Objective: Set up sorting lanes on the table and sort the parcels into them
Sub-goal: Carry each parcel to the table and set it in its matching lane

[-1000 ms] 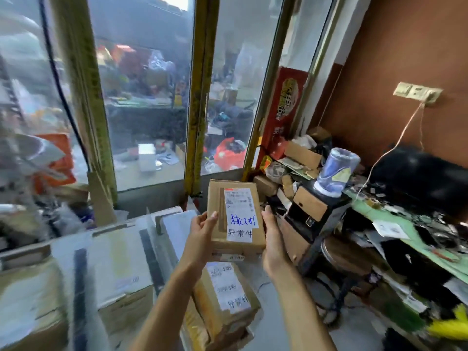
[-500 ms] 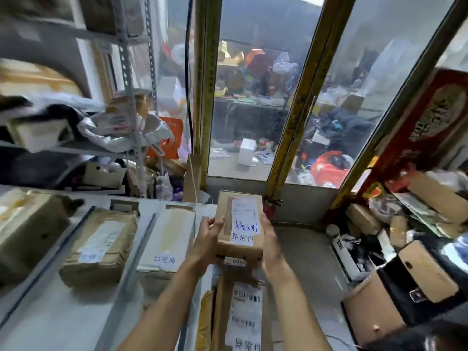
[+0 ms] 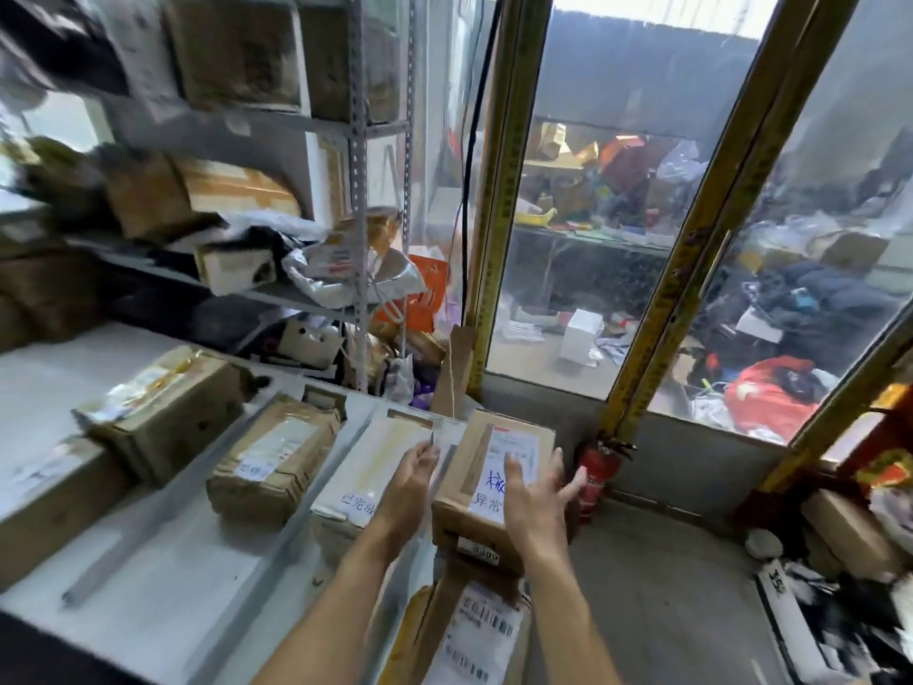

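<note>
Labelled parcel [image 3: 494, 479] at the right end of the worktop [image 3: 163, 575], both hands loose around it.

A stiff cardboard box, probably light; best taken by its two long sides. Left hand [image 3: 412, 479] lies just beside its left face, fingers straight, grasping nothing. Right hand [image 3: 536, 491] rests spread on the label, fingers released; the parcel sits stacked on another box.

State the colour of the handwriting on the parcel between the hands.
Blue, on the parcel's white label; head view.
</note>
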